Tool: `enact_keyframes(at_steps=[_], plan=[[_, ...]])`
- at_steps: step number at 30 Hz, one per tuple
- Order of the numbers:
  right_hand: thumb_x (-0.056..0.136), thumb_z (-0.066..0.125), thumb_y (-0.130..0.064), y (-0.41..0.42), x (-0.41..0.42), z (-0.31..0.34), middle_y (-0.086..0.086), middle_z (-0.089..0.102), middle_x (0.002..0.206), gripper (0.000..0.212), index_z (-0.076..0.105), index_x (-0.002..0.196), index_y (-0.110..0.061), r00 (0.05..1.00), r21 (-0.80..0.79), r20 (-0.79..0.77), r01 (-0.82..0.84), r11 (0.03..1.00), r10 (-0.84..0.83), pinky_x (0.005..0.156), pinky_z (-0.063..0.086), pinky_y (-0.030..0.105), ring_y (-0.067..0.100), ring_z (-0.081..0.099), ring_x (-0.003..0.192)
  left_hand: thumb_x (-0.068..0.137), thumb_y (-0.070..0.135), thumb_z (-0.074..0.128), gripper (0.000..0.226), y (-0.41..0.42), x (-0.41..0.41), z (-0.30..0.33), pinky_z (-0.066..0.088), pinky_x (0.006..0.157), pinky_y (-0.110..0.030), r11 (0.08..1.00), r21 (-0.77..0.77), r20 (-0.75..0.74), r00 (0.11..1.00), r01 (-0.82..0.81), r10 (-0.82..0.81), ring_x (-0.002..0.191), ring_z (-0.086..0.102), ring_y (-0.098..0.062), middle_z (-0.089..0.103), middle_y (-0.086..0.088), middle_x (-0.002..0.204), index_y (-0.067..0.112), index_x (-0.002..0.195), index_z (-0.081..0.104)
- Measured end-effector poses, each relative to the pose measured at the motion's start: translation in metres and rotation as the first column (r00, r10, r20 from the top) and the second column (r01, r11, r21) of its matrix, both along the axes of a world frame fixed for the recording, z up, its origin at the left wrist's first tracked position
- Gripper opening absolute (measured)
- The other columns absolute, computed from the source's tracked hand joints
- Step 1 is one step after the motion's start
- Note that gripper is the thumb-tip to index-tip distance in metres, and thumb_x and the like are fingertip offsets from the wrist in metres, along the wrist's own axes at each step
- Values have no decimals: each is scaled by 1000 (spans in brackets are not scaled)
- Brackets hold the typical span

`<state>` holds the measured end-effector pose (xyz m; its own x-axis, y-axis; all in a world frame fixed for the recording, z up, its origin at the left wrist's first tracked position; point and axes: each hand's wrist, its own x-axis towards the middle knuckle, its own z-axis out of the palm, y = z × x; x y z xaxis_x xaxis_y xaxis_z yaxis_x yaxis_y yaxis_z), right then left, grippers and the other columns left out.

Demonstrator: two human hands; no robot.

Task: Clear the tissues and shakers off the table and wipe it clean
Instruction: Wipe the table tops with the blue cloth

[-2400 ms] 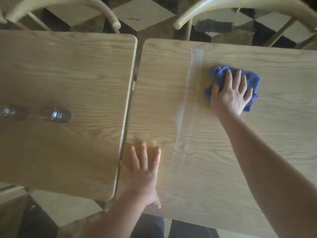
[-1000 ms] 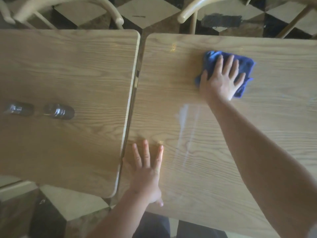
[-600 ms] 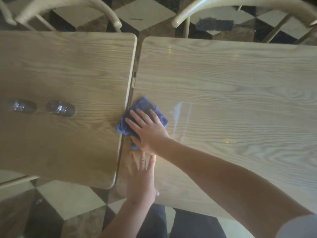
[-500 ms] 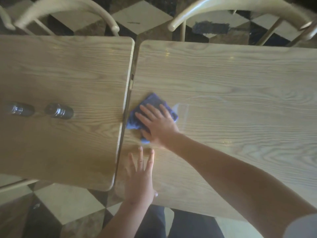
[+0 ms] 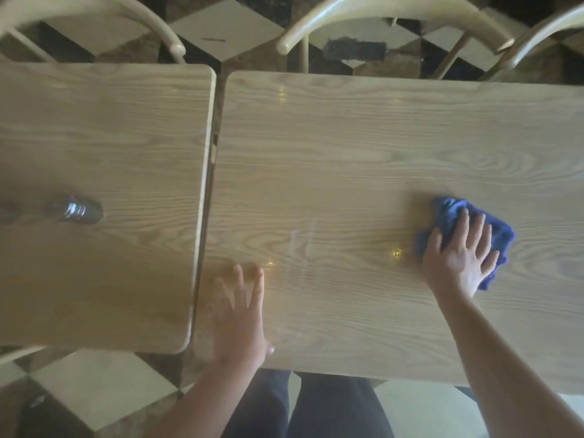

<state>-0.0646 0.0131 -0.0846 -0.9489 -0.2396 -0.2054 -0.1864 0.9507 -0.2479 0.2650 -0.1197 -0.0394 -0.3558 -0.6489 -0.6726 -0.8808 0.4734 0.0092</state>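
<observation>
My right hand [image 5: 459,257] presses flat on a crumpled blue cloth [image 5: 448,213] on the right wooden table [image 5: 363,147], right of its middle. My left hand [image 5: 241,314] lies flat with fingers spread at that table's near left corner, holding nothing. A faint wet streak [image 5: 303,245] shows between the hands. On the left wooden table [image 5: 104,128] a glass shaker [image 5: 77,210] stands near the left frame edge, and a second shaker [image 5: 4,213] is cut off by that edge. No tissues are in view.
A narrow gap [image 5: 207,191] separates the two tables. Pale curved chair backs [image 5: 379,14] stand along the far side, over a checkered floor [image 5: 94,384]. My dark trousers [image 5: 316,406] show below the near table edge.
My right hand has swept the blue cloth from the table's left edge, near the gap, across to the right. My left hand has stayed planted. The view has shifted slightly rightward.
</observation>
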Motion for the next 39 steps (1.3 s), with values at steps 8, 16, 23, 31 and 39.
enact_keyframes(at_steps=[8,16,23,31,39], plan=[[89,38,-51,-96,78,-10,11,18,165,74,27,155,-19,987,-7,-14,-158,987,158,119,6,58,30,13,152,59,62,82,143,1,17,-5,23,116,-62,993,-81,-74,993,85,-91,149,-9,-45,-25,-9,161,35,149,-25],[91,41,-46,-172,256,-5,9,19,165,69,29,155,-21,523,-145,31,-841,521,852,119,13,60,28,13,152,88,53,51,75,55,105,-19,35,110,-59,981,-195,-217,974,18,-61,151,15,-37,10,-7,166,31,154,21],[91,31,-52,-125,261,-1,-2,19,165,67,29,154,-30,328,-125,48,-935,332,943,122,8,54,21,15,152,86,51,47,73,54,117,-13,38,109,-58,993,-106,-195,978,57,-77,152,11,-32,7,-5,166,34,153,22],[89,39,-53,7,108,2,1,21,165,70,29,154,-30,985,-12,1,-174,985,174,121,10,52,23,16,151,80,54,58,93,59,109,-2,55,96,-44,998,-58,-219,975,24,-36,151,6,-33,-2,-3,166,33,156,8],[99,38,-46,6,126,2,4,4,168,68,14,158,-25,948,-38,92,308,951,-304,121,-2,55,24,0,154,85,53,52,90,53,138,-5,38,111,-49,975,-111,-203,956,194,-214,152,-7,-28,-13,-5,165,35,155,-2]])
